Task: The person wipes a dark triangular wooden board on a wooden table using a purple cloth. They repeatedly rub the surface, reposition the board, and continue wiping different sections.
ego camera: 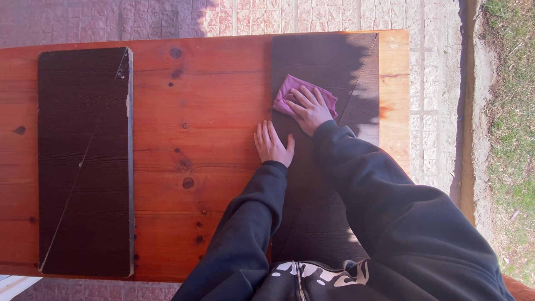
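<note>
My right hand point(310, 109) presses flat on a folded purple cloth point(292, 92) that lies on a dark brown wooden board point(323, 56) at the right of an orange-red wooden table point(212, 83). My left hand point(272, 144) rests flat, fingers together, on the left edge of that same board, partly on the table. It holds nothing. Both arms wear black sleeves. A thin pale diagonal line crosses the board.
A second dark board point(83, 161) with a pale diagonal line lies at the table's left. Paved stone ground point(429, 83) surrounds the table. A strip of grass and soil point(510, 111) runs along the right edge.
</note>
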